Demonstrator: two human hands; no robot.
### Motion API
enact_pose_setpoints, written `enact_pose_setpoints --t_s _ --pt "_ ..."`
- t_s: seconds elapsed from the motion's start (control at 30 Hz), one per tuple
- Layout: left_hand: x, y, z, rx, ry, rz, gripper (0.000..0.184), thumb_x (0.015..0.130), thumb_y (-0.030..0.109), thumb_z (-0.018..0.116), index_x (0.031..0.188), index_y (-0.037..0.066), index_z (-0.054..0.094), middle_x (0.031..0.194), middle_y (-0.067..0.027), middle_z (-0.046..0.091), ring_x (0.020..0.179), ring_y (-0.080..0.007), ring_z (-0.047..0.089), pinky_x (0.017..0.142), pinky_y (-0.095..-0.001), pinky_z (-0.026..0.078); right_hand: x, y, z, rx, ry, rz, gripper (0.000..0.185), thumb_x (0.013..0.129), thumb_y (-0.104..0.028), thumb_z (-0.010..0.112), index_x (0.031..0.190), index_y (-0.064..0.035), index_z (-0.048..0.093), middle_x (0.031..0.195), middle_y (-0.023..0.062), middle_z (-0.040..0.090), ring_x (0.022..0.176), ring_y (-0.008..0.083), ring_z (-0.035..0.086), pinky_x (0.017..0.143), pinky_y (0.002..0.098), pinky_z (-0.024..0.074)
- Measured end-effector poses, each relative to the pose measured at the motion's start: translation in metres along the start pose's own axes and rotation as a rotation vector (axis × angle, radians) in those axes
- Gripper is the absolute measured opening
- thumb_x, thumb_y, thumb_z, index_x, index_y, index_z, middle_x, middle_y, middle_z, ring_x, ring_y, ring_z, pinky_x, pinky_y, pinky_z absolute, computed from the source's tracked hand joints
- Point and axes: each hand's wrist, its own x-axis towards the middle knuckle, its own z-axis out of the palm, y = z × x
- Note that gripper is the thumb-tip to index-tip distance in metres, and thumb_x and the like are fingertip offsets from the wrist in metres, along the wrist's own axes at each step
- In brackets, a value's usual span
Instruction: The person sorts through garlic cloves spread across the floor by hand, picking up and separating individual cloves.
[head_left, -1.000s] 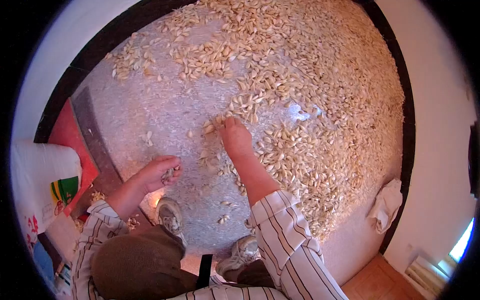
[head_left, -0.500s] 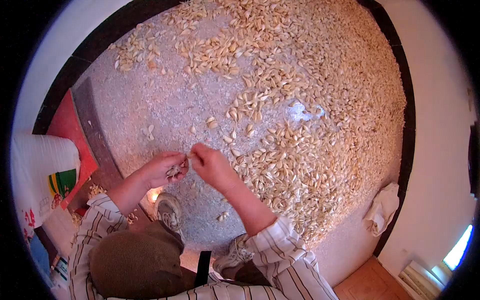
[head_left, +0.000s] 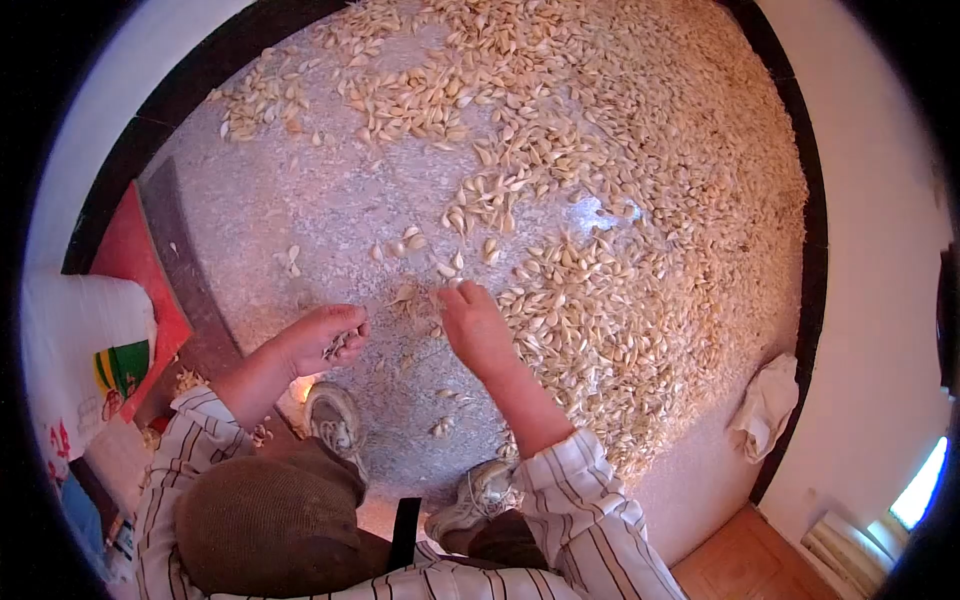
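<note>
Garlic cloves (head_left: pixel 600 300) lie spread thickly over the floor on the right and at the top. My left hand (head_left: pixel 330 338), palm turned up, has its fingers curled around several small pieces that look like garlic cloves or peel. To its right, my right hand (head_left: pixel 466 308) is low over the floor with its fingertips pinched together, close to a few loose cloves (head_left: pixel 446 268). Whatever may be between those fingertips is too small to make out.
A white bag (head_left: pixel 90 350) stands at the left beside a red sheet (head_left: pixel 150 290). A crumpled cloth (head_left: pixel 768 408) lies by the right wall. My shoes (head_left: pixel 336 420) are below my hands. Dark skirting (head_left: pixel 815 210) edges the floor.
My right hand went from the cloves to my left hand, then moved back right, away from it. My left hand stayed nearly in place, still curled around the small pieces.
</note>
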Motion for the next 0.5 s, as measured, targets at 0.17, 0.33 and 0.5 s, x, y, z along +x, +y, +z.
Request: enact_pose_setpoints --t_s 0.17,0.33,0.5 --pt "0.001 0.001 -0.002 -0.025 -0.023 -0.028 0.028 0.086 0.033 0.049 0.073 0.008 0.047 0.056 0.0019 0.038 0.044 -0.0070 0.033 0.039 -0.0198 0.027 -0.020 0.036 -0.006 -0.293 -0.006 0.084 0.019 0.069 -0.006 0.050 0.087 -0.0090 0.055 0.088 0.0093 0.050 0.089 0.0274 0.048 0.073 0.0413 0.0400" --pt "0.001 0.001 -0.007 -0.072 0.027 -0.064 0.031 0.087 0.035 0.047 0.069 0.008 0.044 0.054 0.0029 0.034 0.043 -0.0058 0.030 0.038 -0.0195 0.025 -0.024 0.048 -0.025 -0.387 0.100 0.226 0.025 0.067 -0.010 0.054 0.092 -0.0113 0.056 0.096 0.0088 0.048 0.096 0.0284 0.044 0.084 0.0456 0.0320" --pt "-0.002 0.005 -0.001 -0.034 -0.007 -0.066 0.034 0.087 0.035 0.045 0.067 0.009 0.043 0.052 0.0027 0.033 0.041 -0.0065 0.029 0.038 -0.0200 0.025 -0.048 0.035 -0.025 -0.346 -0.049 -0.123 0.026 0.065 -0.015 0.057 0.090 -0.0126 0.058 0.099 0.0068 0.049 0.099 0.0261 0.043 0.087 0.0446 0.0305"
